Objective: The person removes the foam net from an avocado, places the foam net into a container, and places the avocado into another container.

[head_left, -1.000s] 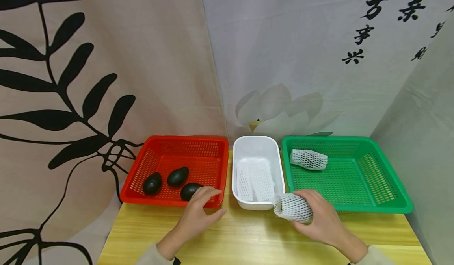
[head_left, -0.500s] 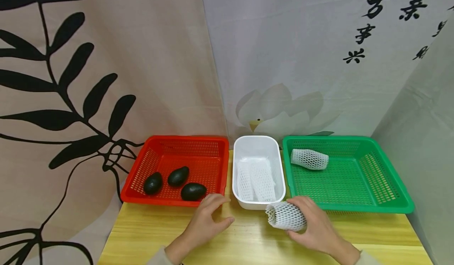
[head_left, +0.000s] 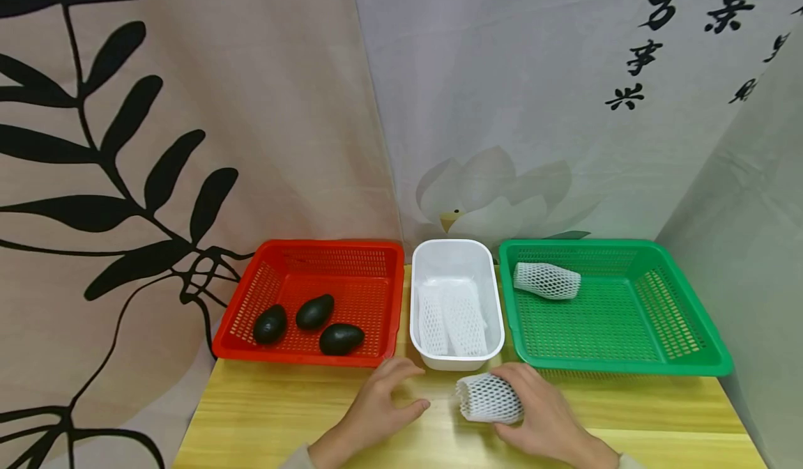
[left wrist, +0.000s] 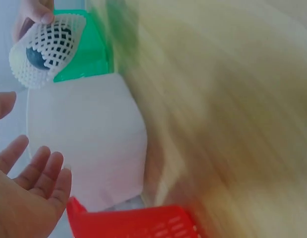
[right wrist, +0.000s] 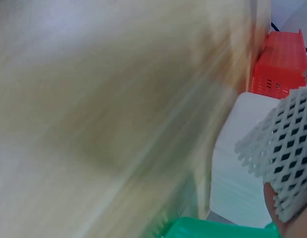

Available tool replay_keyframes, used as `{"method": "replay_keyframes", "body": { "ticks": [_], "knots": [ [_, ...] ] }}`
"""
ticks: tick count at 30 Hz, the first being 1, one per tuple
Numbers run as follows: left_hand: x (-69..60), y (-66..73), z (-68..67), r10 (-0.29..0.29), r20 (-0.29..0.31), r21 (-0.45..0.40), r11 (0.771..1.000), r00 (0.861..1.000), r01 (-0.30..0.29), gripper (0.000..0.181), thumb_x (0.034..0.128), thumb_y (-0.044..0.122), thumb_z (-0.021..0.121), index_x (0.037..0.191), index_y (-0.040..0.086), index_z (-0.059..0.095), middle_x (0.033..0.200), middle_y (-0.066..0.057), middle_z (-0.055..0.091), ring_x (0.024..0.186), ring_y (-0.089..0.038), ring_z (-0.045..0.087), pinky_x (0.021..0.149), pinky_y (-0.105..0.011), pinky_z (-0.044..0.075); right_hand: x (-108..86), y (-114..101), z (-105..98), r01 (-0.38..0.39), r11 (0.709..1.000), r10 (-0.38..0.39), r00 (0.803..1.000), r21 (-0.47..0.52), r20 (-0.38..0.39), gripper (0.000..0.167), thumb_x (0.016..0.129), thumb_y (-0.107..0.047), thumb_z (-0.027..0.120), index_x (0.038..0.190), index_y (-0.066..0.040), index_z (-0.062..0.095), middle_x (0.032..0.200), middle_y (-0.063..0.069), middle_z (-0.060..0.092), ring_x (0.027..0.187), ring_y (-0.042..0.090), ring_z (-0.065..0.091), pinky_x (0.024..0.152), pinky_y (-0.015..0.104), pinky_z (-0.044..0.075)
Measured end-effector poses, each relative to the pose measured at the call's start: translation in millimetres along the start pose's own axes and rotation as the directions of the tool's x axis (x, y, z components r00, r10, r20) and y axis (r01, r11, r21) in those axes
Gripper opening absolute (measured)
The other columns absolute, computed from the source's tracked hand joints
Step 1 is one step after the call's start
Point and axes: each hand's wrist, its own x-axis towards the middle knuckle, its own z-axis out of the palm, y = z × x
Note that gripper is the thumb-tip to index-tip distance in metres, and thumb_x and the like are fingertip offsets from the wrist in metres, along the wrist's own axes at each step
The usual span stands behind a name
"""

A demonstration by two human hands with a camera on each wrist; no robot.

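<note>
My right hand (head_left: 539,417) grips an avocado wrapped in a white foam net sleeve (head_left: 489,398), held above the front of the table. In the left wrist view the dark avocado (left wrist: 38,58) shows through the sleeve's open end. My left hand (head_left: 384,410) is to the left of it, fingers bent loosely, thumb apart, touching nothing. The red basket (head_left: 307,359) holds three bare avocados (head_left: 341,339). Several flat foam net sleeves (head_left: 463,319) lie in the white tub (head_left: 457,364). One sleeved piece (head_left: 547,281) rests at the back left of the green basket (head_left: 627,364).
Basket, tub and basket stand in a row along the back of the wooden table (head_left: 677,420). A printed cloth backdrop (head_left: 301,106) hangs directly behind them, and a grey cloth side (head_left: 746,246) closes off the right.
My right hand has carried the sleeved avocado left and toward the table's front, away from the green basket. The left hand has withdrawn from the red basket, moving right and nearer me.
</note>
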Motion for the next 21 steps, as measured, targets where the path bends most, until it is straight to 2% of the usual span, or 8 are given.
{"method": "replay_keyframes", "body": {
  "ticks": [8,15,21],
  "knots": [
    [-5.8,-4.8,16.4,0.009,0.022,-0.024,1.000,1.000,-0.008,0.044,0.0819,0.013,0.089,0.121,0.016,0.071,0.117,0.002,0.065,0.106,-0.016,0.061,0.090,-0.032,0.055,-4.1,-2,16,-0.066,0.998,0.067,0.996,-0.013,0.053,0.082,0.053,-0.031,0.097,0.126,-0.011,0.066,0.120,-0.004,0.065,0.103,0.012,0.060,0.078,0.034,0.058],
    [-11.2,-10.9,31.6,-0.074,0.068,-0.036,0.996,0.995,0.077,0.042,0.0853,0.011,0.086,0.123,0.009,0.070,0.117,0.000,0.066,0.105,-0.021,0.062,0.089,-0.031,0.055,-7.2,-5,27,-0.102,0.995,0.103,0.990,-0.021,0.097,0.080,0.058,-0.037,0.097,0.127,-0.012,0.066,0.119,-0.007,0.063,0.101,0.009,0.059,0.078,0.032,0.057],
    [-11.8,-11.3,41.9,-0.093,0.109,-0.035,0.995,0.990,0.097,0.029,0.0914,0.008,0.079,0.119,0.004,0.071,0.114,-0.002,0.066,0.103,-0.022,0.062,0.089,-0.030,0.055,-11.1,-6,35,-0.125,0.992,0.124,0.983,-0.002,0.134,0.079,0.061,-0.038,0.097,0.129,-0.012,0.066,0.119,-0.009,0.062,0.103,0.008,0.058,0.081,0.033,0.057]
  ]
}}
